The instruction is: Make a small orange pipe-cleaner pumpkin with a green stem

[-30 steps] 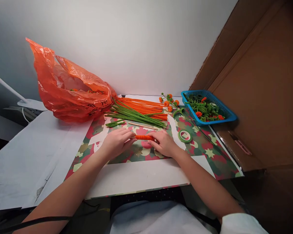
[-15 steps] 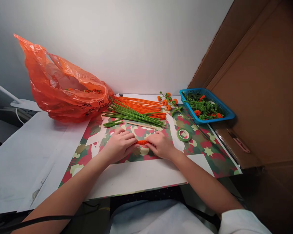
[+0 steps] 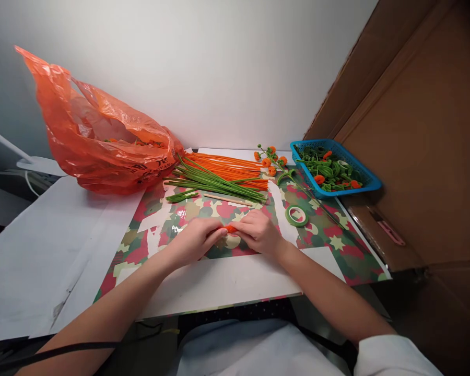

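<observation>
Between both hands is a short, fuzzy orange pipe cleaner piece [image 3: 230, 228], its ends covered by my fingers. My left hand [image 3: 196, 240] pinches its left end, thumb toward me. At the other end the fingers of my right hand [image 3: 260, 233] are closed on it. Just beyond lie a thin wooden stick [image 3: 227, 200], a bundle of green pipe cleaners [image 3: 215, 184] and straight orange pipe cleaners [image 3: 227, 165]. A small folded green piece [image 3: 182, 197] rests left of the stick. To the right sits a roll of green tape [image 3: 296, 215].
An orange plastic bag [image 3: 113, 151] stands at the back left. A stem with orange pompom flowers [image 3: 272, 162] lies beside a blue basket [image 3: 372, 184] of green and orange pieces. Cardboard [image 3: 415, 130] rises on the right, with a pink-handled tool [image 3: 391, 232] near it.
My hands have drawn closer together, so less of the orange piece shows. The left hand has turned, and its fingers now sit lower around the end. The view has shifted slightly.
</observation>
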